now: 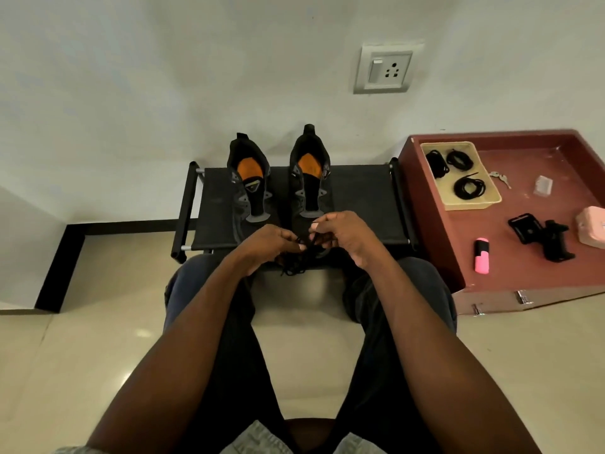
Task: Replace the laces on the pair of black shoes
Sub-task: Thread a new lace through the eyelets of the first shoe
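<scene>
Head view looks down along two bare forearms that reach forward over the person's knees and meet at the near edge of a low black fabric-topped rack (pixel 360 198). The left hand (pixel 273 245) has its fingers curled inward, its fingertips pinching a thin black shoelace (pixel 294 265), whose loose tangle hangs just below the hands. The right hand (pixel 340 232) is tilted with the thumb uppermost, fingers bent and pinching the same lace close to the toe of the right black shoe with an orange insole (pixel 309 181). The matching left black shoe (pixel 248 188) stands beside it on the rack, heels toward the wall, neither showing laces through the upper eyelets. To the right, on a maroon cabinet top (pixel 523 204), a shallow beige tray (pixel 458 176) holds three coiled black laces (pixel 469 188).
</scene>
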Tool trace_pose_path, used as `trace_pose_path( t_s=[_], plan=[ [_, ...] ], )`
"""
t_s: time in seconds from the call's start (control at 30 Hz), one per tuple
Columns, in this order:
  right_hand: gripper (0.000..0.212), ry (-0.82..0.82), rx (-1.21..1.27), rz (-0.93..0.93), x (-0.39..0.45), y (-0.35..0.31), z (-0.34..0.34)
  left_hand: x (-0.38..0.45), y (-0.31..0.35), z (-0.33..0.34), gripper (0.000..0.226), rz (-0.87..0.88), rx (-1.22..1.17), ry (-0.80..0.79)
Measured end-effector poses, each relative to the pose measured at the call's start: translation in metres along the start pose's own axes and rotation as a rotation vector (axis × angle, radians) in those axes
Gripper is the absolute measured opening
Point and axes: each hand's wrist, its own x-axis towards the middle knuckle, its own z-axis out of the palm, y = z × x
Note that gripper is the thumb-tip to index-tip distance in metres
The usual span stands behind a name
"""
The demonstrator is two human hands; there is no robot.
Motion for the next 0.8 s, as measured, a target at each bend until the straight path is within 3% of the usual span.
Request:
trace_pose_path(
  t_s=[0.1, 0.17, 0.3, 0.5, 0.67, 0.8],
  plan=[
    [0.007, -0.140, -0.051, 0.060, -0.003, 0.002, -0.006, 0.002, -0.006, -0.006, 0.049, 0.023, 0.001, -0.093],
    [0.014, -0.181, -0.126, 0.085, -0.005, 0.004, -0.007, 0.001, -0.005, -0.010, 0.058, 0.034, -0.099, -0.095],
    [0.016, -0.215, -0.116, 0.085, -0.007, 0.006, -0.005, -0.004, 0.000, -0.008, 0.043, 0.080, -0.254, -0.177],
    [0.007, -0.237, -0.022, 0.010, -0.009, 0.004, -0.007, -0.007, 0.001, -0.009, 0.012, 0.051, -0.210, -0.167],
    [0.006, -0.250, 0.072, -0.022, -0.009, 0.004, -0.015, -0.014, 0.005, -0.013, 0.014, 0.024, -0.280, -0.168],
    [0.016, -0.157, 0.134, -0.015, -0.008, 0.004, -0.020, -0.018, 0.006, -0.017, 0.031, -0.023, -0.109, -0.171]
  ],
)
